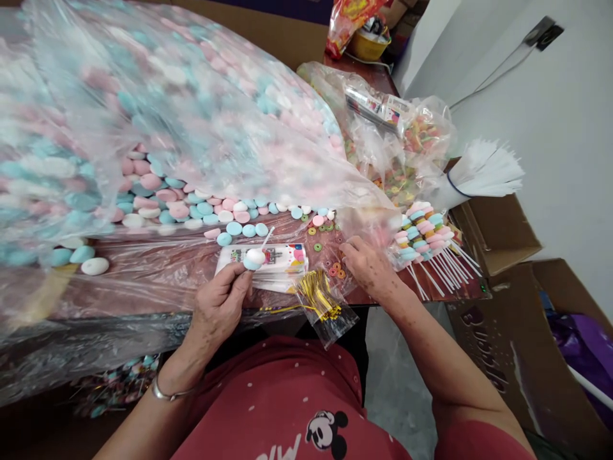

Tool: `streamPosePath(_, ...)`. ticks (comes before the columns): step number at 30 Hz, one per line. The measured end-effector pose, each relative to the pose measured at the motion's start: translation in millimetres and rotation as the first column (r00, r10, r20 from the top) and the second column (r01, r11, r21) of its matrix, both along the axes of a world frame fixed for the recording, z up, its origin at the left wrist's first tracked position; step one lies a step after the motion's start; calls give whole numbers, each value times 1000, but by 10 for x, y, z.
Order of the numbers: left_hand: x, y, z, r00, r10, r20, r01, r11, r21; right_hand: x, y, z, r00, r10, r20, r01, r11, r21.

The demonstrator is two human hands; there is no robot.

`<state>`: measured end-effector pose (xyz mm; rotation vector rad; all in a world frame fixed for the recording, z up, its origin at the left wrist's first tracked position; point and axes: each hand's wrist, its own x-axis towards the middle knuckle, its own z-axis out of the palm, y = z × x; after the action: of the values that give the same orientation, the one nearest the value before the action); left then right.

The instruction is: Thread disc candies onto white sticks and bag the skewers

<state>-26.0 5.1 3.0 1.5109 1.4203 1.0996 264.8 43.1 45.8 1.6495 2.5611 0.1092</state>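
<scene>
My left hand (223, 297) pinches a white-and-blue marshmallow (253, 257) with a white stick (269, 237) poking out at its top. Beneath it lie printed clear wrappers (287, 255). On the right, my right hand (368, 265) is down at the table beside small coloured ring candies (336, 271). Its fingers are bent together, and whatever is between the tips is hidden. Loose marshmallows (248, 230) form a row behind the wrappers. A packet of gold twist ties (318, 297) rests at the table's front edge, between my hands.
A huge clear bag (230, 128) of pastel marshmallows covers the left and back. Finished marshmallow skewers (424, 230) are stacked at right, near a bag of ring candies (383, 147) and a bundle of white sticks (486, 169). Open cardboard boxes (502, 233) stand beside the table.
</scene>
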Motion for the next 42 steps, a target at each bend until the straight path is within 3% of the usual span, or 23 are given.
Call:
streamPosePath(10,6,15,17,999,-24,-30,26,998,65,71,-10,-143,997,11,-70,-3,994,107)
streamPosePath(19,15,13,-59,1000,-21,2,21,999,49,148,50,-75,966,123,-225,-129,992,-14)
streamPosePath(23,15,18,-52,1000,-20,-15,20,998,55,113,59,-59,973,69,-221,-61,997,41)
streamPosePath(25,23,25,-20,999,-20,-43,24,996,81,22,83,-35,949,22,-316,8,995,95)
streamPosePath(27,37,34,20,997,-34,-66,41,993,111,-128,129,16,852,-21,-523,79,993,89)
streamPosePath(28,46,39,39,996,-44,-75,54,990,128,-221,158,49,761,-56,-646,104,994,35)
streamPosePath(31,70,49,83,993,-73,-88,88,981,171,-522,257,141,362,-270,-892,44,961,-273)
streamPosePath(33,81,55,99,992,-86,-92,101,980,174,-688,321,166,140,-424,-895,-51,900,-434)
streamPosePath(34,84,58,104,991,-91,-94,106,980,166,-750,351,166,69,-475,-877,-87,873,-479)
streamPosePath(37,88,66,109,991,-81,-102,95,986,140,-844,418,130,-18,-540,-841,-142,834,-533)
streamPosePath(42,91,76,106,992,-57,-109,66,994,89,-842,443,75,-25,-492,-870,-170,860,-481)
